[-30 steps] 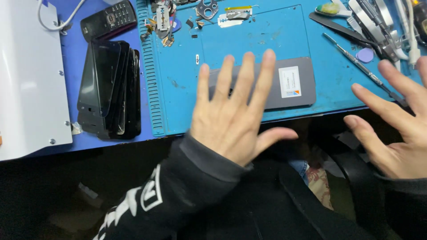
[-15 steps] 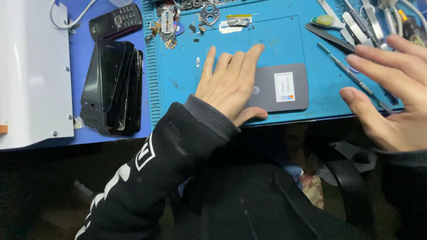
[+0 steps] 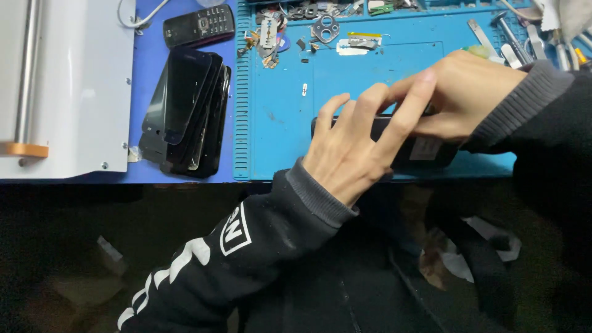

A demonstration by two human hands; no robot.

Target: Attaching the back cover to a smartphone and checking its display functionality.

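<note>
A dark phone with a white sticker lies on the blue work mat near the mat's front edge. My left hand rests on its left half, fingers spread over the top edge. My right hand grips the phone's upper edge from the right, thumb against its face. Both hands cover most of the phone, so only its right end and a strip on the left show.
A stack of black phone screens lies left of the mat, with a small keypad phone above it. A white machine fills the far left. Small parts and metal tools line the mat's back edge.
Both hands were spread open near the phone. They have closed in on it: the left now lies on it and the right has swung in from the right to grip its top edge.
</note>
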